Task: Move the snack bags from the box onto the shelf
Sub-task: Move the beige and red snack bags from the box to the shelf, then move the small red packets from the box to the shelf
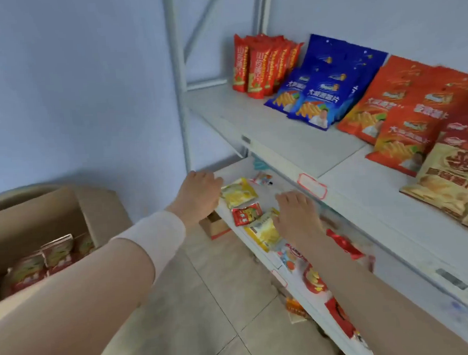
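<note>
While your left hand (201,191) is touching the upper yellow snack bag (238,192), grip unclear, your right hand (297,214) is resting, fingers spread, on the lower yellow snack bag (264,231).

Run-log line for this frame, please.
phase: placing on lower shelf | left hand: at yellow bag, grip unclear | right hand: on second yellow bag | box: red bags inside

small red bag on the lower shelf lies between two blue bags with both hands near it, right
Not blue: in the head view the small red bag on the lower shelf lies between the far yellow bag and the near yellow bag. The left hand and right hand are indeed near it.
</note>
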`<act>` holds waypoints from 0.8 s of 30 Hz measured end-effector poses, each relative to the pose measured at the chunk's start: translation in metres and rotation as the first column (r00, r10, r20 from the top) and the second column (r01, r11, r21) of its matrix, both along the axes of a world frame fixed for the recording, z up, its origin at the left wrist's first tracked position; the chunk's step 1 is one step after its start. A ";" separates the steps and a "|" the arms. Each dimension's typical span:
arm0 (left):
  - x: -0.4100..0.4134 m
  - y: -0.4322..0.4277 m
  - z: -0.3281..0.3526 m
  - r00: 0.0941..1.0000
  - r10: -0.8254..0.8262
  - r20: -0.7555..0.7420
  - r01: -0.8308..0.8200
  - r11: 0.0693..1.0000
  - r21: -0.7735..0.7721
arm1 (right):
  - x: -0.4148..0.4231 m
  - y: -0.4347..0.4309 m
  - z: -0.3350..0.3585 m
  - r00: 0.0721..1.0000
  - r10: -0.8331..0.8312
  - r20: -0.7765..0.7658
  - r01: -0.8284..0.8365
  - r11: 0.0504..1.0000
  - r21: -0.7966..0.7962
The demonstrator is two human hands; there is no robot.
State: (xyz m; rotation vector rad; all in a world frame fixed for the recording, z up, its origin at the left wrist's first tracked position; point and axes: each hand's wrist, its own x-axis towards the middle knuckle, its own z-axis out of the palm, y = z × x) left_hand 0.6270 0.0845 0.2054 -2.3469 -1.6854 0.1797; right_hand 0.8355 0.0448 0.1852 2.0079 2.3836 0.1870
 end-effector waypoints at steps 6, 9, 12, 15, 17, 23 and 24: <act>-0.223 -0.058 -0.052 0.934 0.358 0.023 -0.354 0.929 -0.106 | -0.221 0.017 -0.041 0.952 0.306 0.026 -0.305 0.952 -0.032; -0.327 -0.102 -0.092 0.859 0.506 0.080 -0.487 0.856 -0.173 | -0.337 0.019 -0.076 0.893 0.442 0.079 -0.435 0.896 -0.094; -0.415 -0.149 -0.123 0.749 0.653 0.114 -0.612 0.748 -0.257 | -0.434 -0.005 -0.092 0.856 0.516 0.035 -0.497 0.840 -0.215; -0.479 -0.179 -0.146 0.651 0.745 0.148 -0.683 0.659 -0.314 | -0.504 -0.014 -0.115 0.814 0.581 -0.013 -0.563 0.782 -0.268; -0.511 -0.188 -0.160 0.612 0.770 0.180 -0.698 0.633 -0.335 | -0.540 -0.015 -0.128 0.801 0.596 -0.053 -0.581 0.755 -0.303; -0.589 -0.186 -0.204 0.517 0.835 0.189 -0.725 0.545 -0.421 | -0.615 0.004 -0.174 0.773 0.631 -0.066 -0.597 0.689 -0.410; -0.601 -0.181 -0.211 0.498 0.848 0.183 -0.729 0.523 -0.441 | -0.626 0.008 -0.183 0.771 0.634 -0.064 -0.593 0.677 -0.435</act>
